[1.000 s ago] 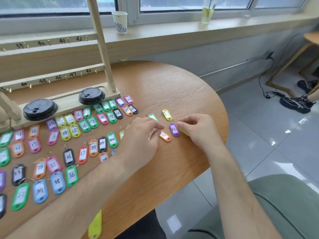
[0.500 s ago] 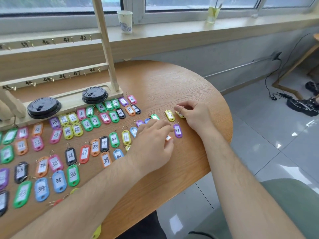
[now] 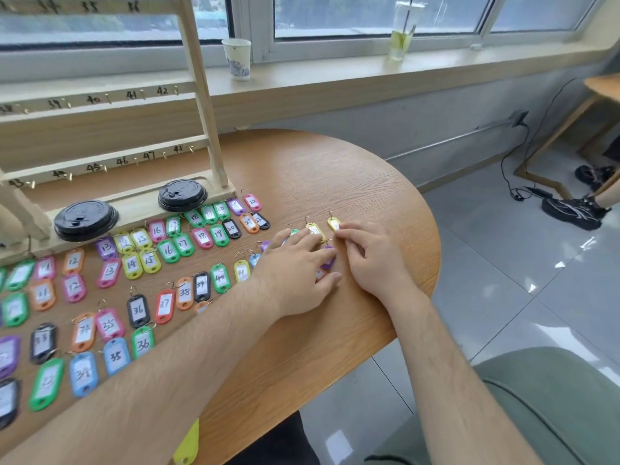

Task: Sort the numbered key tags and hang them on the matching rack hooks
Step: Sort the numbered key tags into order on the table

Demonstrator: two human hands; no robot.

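Fingertips of right hand (image 3: 372, 260) pinch rightmost yellow tag (image 3: 333, 224); left hand (image 3: 295, 270) fingers straight, pressing neighbouring yellow tag (image 3: 315, 230).

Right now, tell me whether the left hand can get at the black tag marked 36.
Probably yes. The black tag 36 lies uncovered, just beside the left forearm; the left hand need only draw back.

Tags (image 3: 219, 278): green, pink, orange, yellow, purple, blue, red, black; white labels (image 3: 138, 309), black numerals. Rack (image 3: 198, 78): pale wood. Lids (image 3: 183, 195): black. Table (image 3: 335, 169): brown wood grain. My trousers (image 3: 553, 397): green.
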